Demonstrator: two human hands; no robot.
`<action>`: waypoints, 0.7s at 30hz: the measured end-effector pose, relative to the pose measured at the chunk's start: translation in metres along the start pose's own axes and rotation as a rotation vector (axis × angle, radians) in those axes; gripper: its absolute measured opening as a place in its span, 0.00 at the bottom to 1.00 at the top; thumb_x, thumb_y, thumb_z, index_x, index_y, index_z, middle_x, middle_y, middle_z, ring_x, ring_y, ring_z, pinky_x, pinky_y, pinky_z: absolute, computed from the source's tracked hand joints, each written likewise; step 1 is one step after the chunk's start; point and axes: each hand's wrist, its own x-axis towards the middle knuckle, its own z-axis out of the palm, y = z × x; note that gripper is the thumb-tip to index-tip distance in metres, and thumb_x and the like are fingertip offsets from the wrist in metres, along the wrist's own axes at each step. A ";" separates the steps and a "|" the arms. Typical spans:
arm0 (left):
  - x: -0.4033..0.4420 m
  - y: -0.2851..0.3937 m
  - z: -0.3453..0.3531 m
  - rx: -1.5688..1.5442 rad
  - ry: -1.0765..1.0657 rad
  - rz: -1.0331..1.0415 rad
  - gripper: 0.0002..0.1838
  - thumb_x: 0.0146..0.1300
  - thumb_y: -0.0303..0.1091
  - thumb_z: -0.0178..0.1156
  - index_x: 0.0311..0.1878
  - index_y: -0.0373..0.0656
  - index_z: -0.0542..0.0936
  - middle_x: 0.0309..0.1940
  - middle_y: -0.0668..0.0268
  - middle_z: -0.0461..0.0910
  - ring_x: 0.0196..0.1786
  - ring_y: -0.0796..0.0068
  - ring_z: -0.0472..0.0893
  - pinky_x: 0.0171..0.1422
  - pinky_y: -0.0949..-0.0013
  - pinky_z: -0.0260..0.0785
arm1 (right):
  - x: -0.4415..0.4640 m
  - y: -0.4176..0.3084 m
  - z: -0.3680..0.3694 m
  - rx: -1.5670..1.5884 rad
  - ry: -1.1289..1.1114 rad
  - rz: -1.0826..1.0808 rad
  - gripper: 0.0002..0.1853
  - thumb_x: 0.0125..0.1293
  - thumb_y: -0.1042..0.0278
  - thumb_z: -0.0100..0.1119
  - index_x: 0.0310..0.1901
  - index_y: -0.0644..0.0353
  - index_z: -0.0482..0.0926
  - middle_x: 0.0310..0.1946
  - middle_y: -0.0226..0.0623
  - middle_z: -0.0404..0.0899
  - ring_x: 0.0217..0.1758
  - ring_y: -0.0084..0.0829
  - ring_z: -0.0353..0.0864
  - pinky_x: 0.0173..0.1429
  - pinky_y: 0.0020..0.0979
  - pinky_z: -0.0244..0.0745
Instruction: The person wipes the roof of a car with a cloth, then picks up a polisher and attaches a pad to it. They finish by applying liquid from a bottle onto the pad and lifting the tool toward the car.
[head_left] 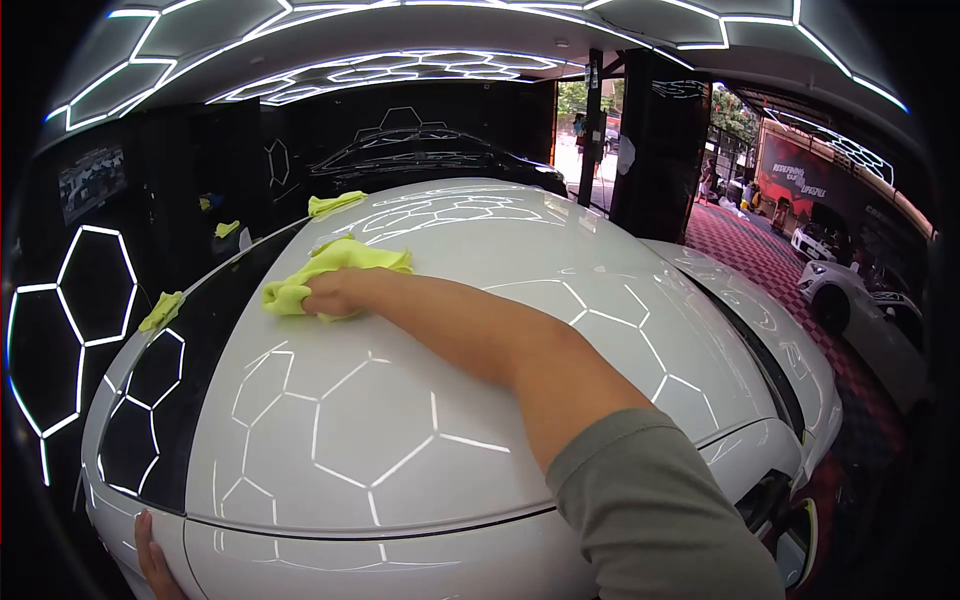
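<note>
Grey sleeve (655,500) overlaps roof (385,425), right hand (340,292) gripping cloth (350,256) near second cloth (335,204)

Cloth (338,258) on car roof (400,400), another cloth (335,204) behind, second car (430,152) beyond

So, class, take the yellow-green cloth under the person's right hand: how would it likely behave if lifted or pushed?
The cloth is probably floppy, since it bunches into soft folds around the right hand. It looks thin, so likely light. Pushed, it may slide easily, as the white car panel looks smooth and glossy.
</note>
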 end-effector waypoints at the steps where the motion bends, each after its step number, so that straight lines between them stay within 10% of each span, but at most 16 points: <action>1: -0.001 0.011 0.000 0.113 -0.008 -0.012 0.26 0.76 0.42 0.38 0.69 0.35 0.66 0.70 0.56 0.64 0.73 0.61 0.61 0.78 0.62 0.46 | -0.033 0.034 -0.018 0.028 0.024 0.100 0.28 0.65 0.46 0.45 0.62 0.52 0.74 0.63 0.45 0.72 0.65 0.46 0.70 0.67 0.45 0.62; 10: -0.020 -0.011 0.000 0.140 0.044 -0.170 0.28 0.76 0.43 0.38 0.71 0.33 0.61 0.71 0.53 0.61 0.75 0.60 0.57 0.78 0.63 0.45 | -0.384 0.343 -0.101 0.000 0.232 0.771 0.28 0.68 0.51 0.40 0.64 0.59 0.69 0.66 0.43 0.68 0.68 0.43 0.66 0.68 0.43 0.60; 13: -0.012 -0.007 0.004 0.183 0.026 -0.226 0.28 0.76 0.44 0.37 0.71 0.35 0.62 0.72 0.54 0.61 0.75 0.59 0.57 0.78 0.61 0.44 | -0.451 0.459 -0.068 0.425 0.541 0.925 0.32 0.63 0.53 0.45 0.64 0.65 0.70 0.63 0.51 0.70 0.63 0.39 0.71 0.66 0.41 0.60; 17: -0.006 0.000 0.005 0.254 0.001 -0.283 0.28 0.76 0.45 0.36 0.71 0.37 0.63 0.72 0.54 0.60 0.76 0.58 0.56 0.78 0.60 0.44 | -0.388 0.394 -0.100 0.567 0.363 0.927 0.29 0.66 0.52 0.38 0.62 0.61 0.73 0.63 0.46 0.71 0.63 0.39 0.72 0.66 0.40 0.63; 21: -0.004 0.034 0.005 0.452 -0.013 -0.380 0.27 0.76 0.46 0.36 0.71 0.41 0.64 0.73 0.56 0.60 0.76 0.58 0.55 0.78 0.55 0.41 | -0.212 0.216 -0.082 -0.049 0.083 0.333 0.31 0.68 0.44 0.38 0.68 0.50 0.66 0.70 0.39 0.64 0.72 0.44 0.62 0.74 0.52 0.51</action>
